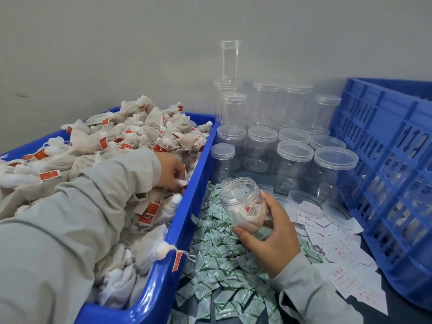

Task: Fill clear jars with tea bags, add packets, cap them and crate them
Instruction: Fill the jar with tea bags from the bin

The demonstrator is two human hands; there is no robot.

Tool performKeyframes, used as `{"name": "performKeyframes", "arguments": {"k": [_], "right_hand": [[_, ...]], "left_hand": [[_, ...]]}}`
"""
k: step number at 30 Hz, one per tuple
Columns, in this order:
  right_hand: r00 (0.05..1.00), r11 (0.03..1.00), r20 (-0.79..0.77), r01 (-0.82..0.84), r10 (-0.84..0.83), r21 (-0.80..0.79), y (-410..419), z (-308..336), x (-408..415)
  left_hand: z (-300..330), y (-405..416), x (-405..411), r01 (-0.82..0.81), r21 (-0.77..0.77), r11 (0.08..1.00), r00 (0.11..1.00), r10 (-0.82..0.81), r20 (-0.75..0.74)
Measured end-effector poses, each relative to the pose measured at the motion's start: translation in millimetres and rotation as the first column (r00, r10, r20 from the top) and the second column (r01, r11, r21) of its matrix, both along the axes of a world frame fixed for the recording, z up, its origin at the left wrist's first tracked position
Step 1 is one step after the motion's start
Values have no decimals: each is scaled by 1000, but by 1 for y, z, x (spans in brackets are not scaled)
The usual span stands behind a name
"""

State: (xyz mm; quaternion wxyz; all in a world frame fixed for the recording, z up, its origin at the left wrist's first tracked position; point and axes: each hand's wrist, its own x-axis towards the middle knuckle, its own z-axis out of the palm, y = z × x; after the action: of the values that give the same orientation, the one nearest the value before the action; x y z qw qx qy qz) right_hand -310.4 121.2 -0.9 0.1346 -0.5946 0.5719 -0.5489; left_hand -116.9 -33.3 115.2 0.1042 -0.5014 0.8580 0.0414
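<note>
Up close, the tea bags [131, 134] have small red tags, and the white paper slips [339, 251] have red writing on them, but the words are too small and blurry to read. The little packets [219, 260] are white with green print that cannot be read either.

From the head camera, the left hand [171, 171] reaches across into the blue bin [161, 279]. Its fingers are curled and pinch the white knotted top of one tea bag near the bin's right wall. The gray sleeve lies over the heap of bags.

The right hand [268, 232] grips the open jar [245, 206], thumb below and fingers wrapped round its side. The jar is tilted, with its mouth turned up and to the left, toward the bin. A few tea bags sit inside it. It is held just above the packets, which lie piled between the bin and the slips.

Behind it stand many clear capped jars [294, 167], close together near the wall. Loose lids [336, 211] lie on the slips. A blue crate [385, 160] stands at the right edge, close to the jars.
</note>
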Motion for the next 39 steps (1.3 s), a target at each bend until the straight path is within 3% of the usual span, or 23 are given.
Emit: {"name": "performKeyframes", "arguments": {"k": [3,7,10,15,18,22,26,30,35,37,39], "right_hand": [[1000,1000,-5,2,-2,5,0,0,0],[1000,1000,-13,-2,2,14,0,0,0],[1000,1000,-11,-2,3,13,1,0,0],[1000,1000,-14,2,-2,7,-1,-1,1],[1000,1000,-24,-4,4,7,0,-2,0],[1000,1000,-27,-13,13,11,1,-3,-1],[1000,1000,-3,-1,1,15,0,-2,0],[1000,1000,-7,-2,2,11,0,-2,0],[1000,1000,-28,-6,6,2,1,-1,0],[1000,1000,-28,-14,14,2,1,-1,-1],[999,1000,-34,-8,8,-2,1,-1,-1]], "left_hand": [[5,-4,5,-81,-26,996,977,75,-200],[7,-6,5,-176,-29,984,875,143,-462],[4,-3,1,-144,-72,987,900,100,-425],[-2,3,-7,-50,-55,997,999,49,-8],[-5,1,-8,-54,-93,994,994,62,88],[1,0,-5,-84,-170,982,994,94,53],[8,-2,-1,-195,-177,965,972,167,-163],[8,-5,1,-289,-165,943,896,206,-394],[15,-3,-1,-285,-155,946,764,126,-633],[16,-1,-1,-256,-159,954,770,101,-630],[14,2,-2,-220,-138,966,837,114,-535]]}}
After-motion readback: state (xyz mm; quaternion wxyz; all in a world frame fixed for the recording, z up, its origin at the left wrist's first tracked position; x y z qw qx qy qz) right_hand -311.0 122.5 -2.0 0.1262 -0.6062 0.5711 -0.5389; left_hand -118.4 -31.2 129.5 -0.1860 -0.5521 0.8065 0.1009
